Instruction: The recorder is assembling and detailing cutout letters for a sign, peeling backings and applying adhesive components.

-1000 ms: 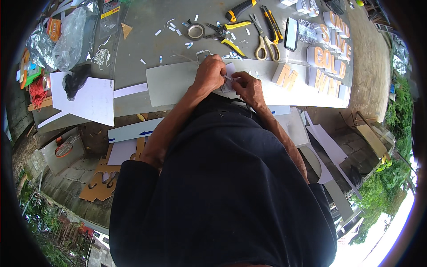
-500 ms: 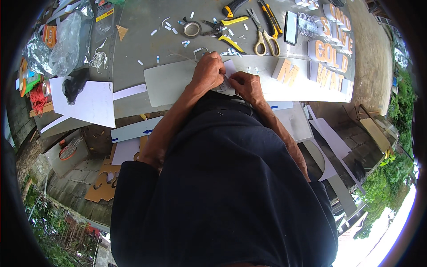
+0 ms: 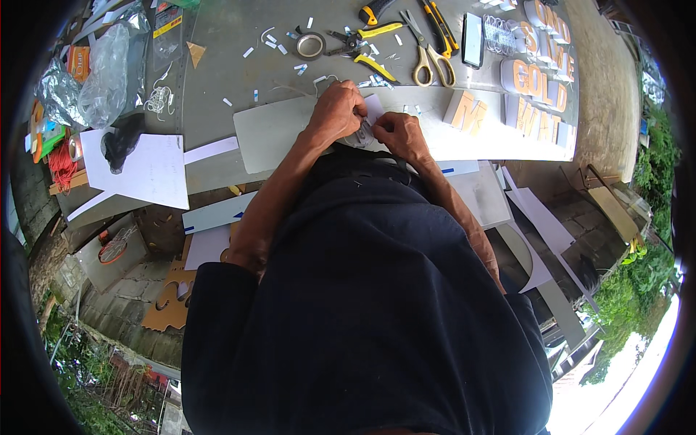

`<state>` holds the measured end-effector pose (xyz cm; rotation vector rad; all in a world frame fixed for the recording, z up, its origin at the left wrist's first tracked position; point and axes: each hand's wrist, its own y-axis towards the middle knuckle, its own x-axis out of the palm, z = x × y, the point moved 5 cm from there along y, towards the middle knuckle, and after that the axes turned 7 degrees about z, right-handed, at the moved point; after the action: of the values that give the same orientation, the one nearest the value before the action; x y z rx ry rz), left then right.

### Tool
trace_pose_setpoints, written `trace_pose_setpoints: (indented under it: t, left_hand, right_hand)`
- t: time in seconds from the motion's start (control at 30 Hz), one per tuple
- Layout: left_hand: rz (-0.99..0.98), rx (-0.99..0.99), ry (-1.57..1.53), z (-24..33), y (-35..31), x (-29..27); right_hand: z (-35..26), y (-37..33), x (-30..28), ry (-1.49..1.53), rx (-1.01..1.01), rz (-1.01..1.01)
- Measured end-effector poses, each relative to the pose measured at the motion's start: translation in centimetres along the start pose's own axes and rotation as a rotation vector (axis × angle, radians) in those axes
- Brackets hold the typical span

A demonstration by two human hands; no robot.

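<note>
Between the two hands, low on the near edge of the pale sheet (image 3: pixel 272 134), a small white piece (image 3: pixel 373 107) is being worked on. The left hand (image 3: pixel 338 112) is being kept curled beside it, fingers bent; whether they are being clamped on it cannot be told. The right hand (image 3: pixel 403 136) is being held on the other side, thumb and forefinger drawn near each other; whether anything is being pinched is too small to tell. Over the last second the whole view has been shifting slightly, while the hands are being kept at the same spot, so, it is judged, fine fingerwork is being continued there. Farther off, a letter-shaped block (image 3: pixel 465 112) is being left standing to the right, and the scissors (image 3: pixel 424 48), yellow-handled pliers (image 3: pixel 375 32), tape roll (image 3: pixel 310 57) and dark phone (image 3: pixel 473 41) are being left untouched.
</note>
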<state>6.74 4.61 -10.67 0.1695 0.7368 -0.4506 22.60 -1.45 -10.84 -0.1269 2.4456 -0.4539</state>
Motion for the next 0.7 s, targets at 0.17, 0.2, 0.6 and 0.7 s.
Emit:
trace_pose_setpoints:
  t: [0.17,0.2,0.6,0.7]
  left_hand:
    - [0.003,0.044,0.009,0.5,-0.1,-0.4]
    - [0.008,0.063,0.008,0.6,-0.1,-0.4]
    - [-0.024,0.053,0.068,0.7,0.2,-0.3]
    - [-0.072,0.075,0.050,0.4,0.3,-0.6]
  right_hand:
    - [0.0,0.3,-0.2,0.019,-0.015,-0.057]
    - [-0.1,0.4,-0.3,0.019,-0.015,-0.058]
    - [0.7,1.2,0.1,-0.115,0.035,-0.058]
    - [0.3,1.2,-0.1,-0.122,0.003,-0.053]
